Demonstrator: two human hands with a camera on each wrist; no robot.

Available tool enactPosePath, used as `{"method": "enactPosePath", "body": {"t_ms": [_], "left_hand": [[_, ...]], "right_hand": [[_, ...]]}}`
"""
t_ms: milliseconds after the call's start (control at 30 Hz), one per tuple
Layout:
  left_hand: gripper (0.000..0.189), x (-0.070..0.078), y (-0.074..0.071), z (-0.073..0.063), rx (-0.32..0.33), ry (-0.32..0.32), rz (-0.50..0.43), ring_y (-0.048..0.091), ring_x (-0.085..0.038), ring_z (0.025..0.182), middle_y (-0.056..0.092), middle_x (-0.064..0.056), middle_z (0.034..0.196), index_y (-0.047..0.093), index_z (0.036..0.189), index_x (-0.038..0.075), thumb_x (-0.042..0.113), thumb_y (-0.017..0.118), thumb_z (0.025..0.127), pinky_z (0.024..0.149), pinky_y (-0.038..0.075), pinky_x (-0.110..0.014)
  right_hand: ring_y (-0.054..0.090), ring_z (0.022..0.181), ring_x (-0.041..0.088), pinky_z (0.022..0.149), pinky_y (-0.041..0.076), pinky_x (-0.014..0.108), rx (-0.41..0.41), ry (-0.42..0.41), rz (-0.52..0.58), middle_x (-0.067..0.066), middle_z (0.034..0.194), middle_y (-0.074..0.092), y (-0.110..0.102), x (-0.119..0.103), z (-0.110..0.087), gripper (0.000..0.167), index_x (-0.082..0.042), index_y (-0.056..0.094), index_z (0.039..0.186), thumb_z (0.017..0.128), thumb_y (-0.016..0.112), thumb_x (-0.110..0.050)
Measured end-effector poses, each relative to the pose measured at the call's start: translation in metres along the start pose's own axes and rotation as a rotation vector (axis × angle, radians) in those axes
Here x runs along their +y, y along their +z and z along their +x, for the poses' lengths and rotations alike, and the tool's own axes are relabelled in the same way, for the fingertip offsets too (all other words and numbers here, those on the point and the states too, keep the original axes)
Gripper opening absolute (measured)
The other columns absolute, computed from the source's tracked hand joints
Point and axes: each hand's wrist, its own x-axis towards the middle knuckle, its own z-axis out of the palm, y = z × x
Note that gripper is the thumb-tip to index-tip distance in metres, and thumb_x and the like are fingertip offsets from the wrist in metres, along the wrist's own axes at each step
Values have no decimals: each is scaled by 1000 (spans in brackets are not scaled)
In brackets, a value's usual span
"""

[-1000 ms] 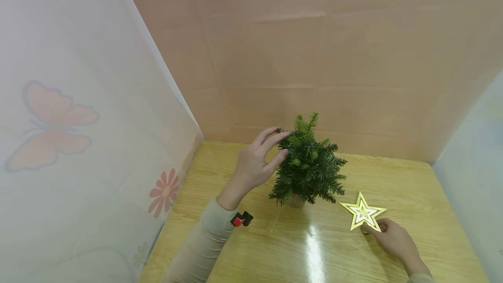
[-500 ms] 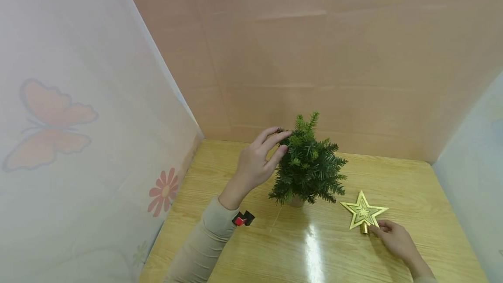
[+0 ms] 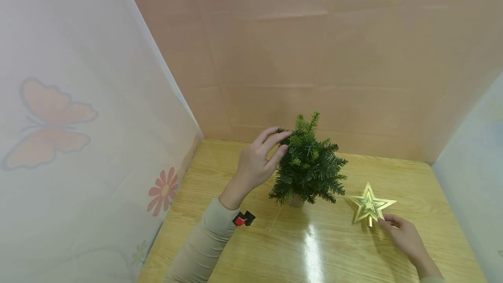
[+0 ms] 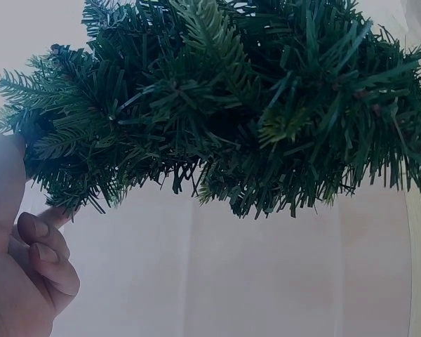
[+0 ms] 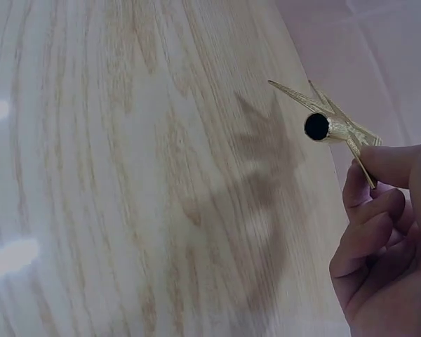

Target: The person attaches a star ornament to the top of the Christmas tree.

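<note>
A small green artificial Christmas tree (image 3: 310,165) stands upright toward the back of the table. My left hand (image 3: 255,163) is at its upper left, with thumb and fingertips gripping the outer branches; foliage hides part of these fingertips. In the left wrist view, the dark needles (image 4: 217,105) fill the top, and two fingers (image 4: 52,263) curl just below them. My right hand (image 3: 404,235) pinches a gold star tree topper (image 3: 369,206) by its lower right point. In the right wrist view, the round hollow socket (image 5: 317,127) of the topper faces the camera.
The wooden table (image 3: 251,248) has rounded back corners and a bright glare strip in front of the tree. A tan sheet (image 3: 314,56) hangs behind it. White sheets with printed butterfly (image 3: 51,121) and flower shapes close off the sides.
The right hand has moved the star slightly right and back, tilting it so its socket shows. Its fingers now hold the lower right point. The left hand and tree barely move.
</note>
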Motion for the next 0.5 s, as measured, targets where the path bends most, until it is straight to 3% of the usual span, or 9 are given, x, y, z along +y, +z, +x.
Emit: {"method": "enactPosePath", "body": {"t_ms": [200, 267, 333, 400, 467, 500], "left_hand": [[47, 1, 0, 1, 0, -4, -1, 33, -2, 47, 62, -11, 140, 67, 139, 18, 46, 42, 113, 43, 27, -21], [47, 1, 0, 1, 0, -7, -1, 32, -2, 46, 62, -11, 140, 68, 139, 18, 46, 42, 113, 43, 27, -21], [47, 2, 0, 1, 1, -10, -4, 32, -2, 46, 62, -11, 140, 68, 139, 17, 46, 41, 113, 43, 27, -21], [48, 2, 0, 0, 1, -12, -6, 32, -2, 46, 62, -11, 140, 68, 138, 16, 46, 41, 113, 42, 27, -21], [48, 2, -1, 0, 2, -13, -9, 33, -2, 47, 62, -12, 140, 68, 138, 16, 46, 41, 113, 42, 27, -21], [48, 2, -1, 0, 2, -14, -10, 33, -2, 47, 62, -12, 140, 68, 138, 16, 46, 41, 113, 42, 27, -21]], "right_hand": [[52, 93, -3, 70, 49, 23, 91, -33, 1, 17, 116, 67, -8, -6, -1, 65, 14, 55, 137, 107, 58, -43], [50, 92, -5, 69, 49, 21, 125, -52, -2, 19, 115, 68, -9, -7, -2, 63, 15, 55, 136, 107, 59, -41], [58, 96, 5, 68, 48, 20, 155, -67, -5, 22, 115, 68, -11, -8, -3, 61, 15, 56, 135, 107, 59, -39], [64, 102, 25, 66, 47, 20, 176, -79, -13, 27, 117, 67, -12, -10, -3, 60, 16, 56, 135, 108, 58, -38], [61, 109, 45, 67, 46, 23, 178, -86, -12, 32, 120, 64, -15, -12, -4, 60, 17, 54, 135, 109, 56, -37], [59, 111, 48, 67, 47, 24, 181, -83, -11, 32, 121, 63, -16, -13, -4, 61, 16, 54, 136, 109, 56, -38]]}}
